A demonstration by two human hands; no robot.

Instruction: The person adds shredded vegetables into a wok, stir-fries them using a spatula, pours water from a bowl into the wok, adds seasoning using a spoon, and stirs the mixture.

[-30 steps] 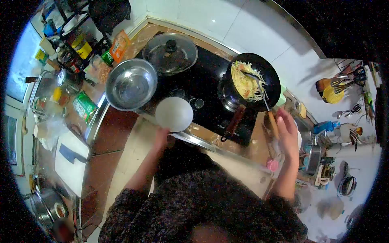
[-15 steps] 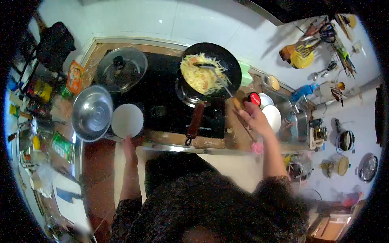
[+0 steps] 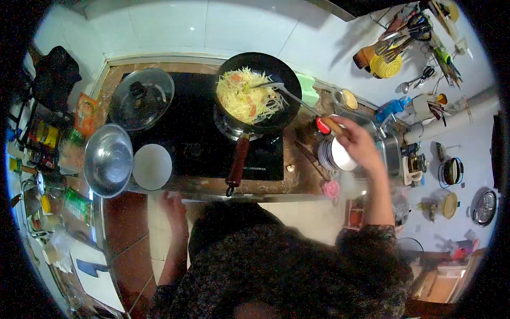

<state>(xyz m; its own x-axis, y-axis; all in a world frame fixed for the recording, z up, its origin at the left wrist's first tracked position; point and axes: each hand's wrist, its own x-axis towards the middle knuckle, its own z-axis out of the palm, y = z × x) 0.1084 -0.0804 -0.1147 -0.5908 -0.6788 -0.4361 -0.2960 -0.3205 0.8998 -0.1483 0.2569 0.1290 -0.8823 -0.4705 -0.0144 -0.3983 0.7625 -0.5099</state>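
The fingers of your left hand (image 3: 174, 206) are blurred at the counter's (image 3: 265, 187) front edge, just below the white bowl (image 3: 152, 166); I cannot tell how far they are open or whether they touch it. Your right hand's (image 3: 361, 144) fingers are curled closed around the wooden grip of the cooking utensil (image 3: 298, 100).

Below that hand, close by, you have white bowls (image 3: 344, 155), with a pink item (image 3: 330, 189) just beside them and a red-lidded jar (image 3: 323, 125) a little beyond. The pan's brown handle (image 3: 238, 165) juts towards you, standing between your two hands.

Farther in, the shredded food (image 3: 241, 98) is heaped in the black pan (image 3: 289, 72), with the utensil's head against it. It is already in thin strips and in the pan; I judge the cooking under way but unfinished, though doneness cannot be told.

To your left, the metal basin (image 3: 109, 160) sits just beside the white bowl, and a glass lid (image 3: 146, 106) lies behind them, well apart from the pan. Hanging utensils (image 3: 399, 48) occupy the far right wall.
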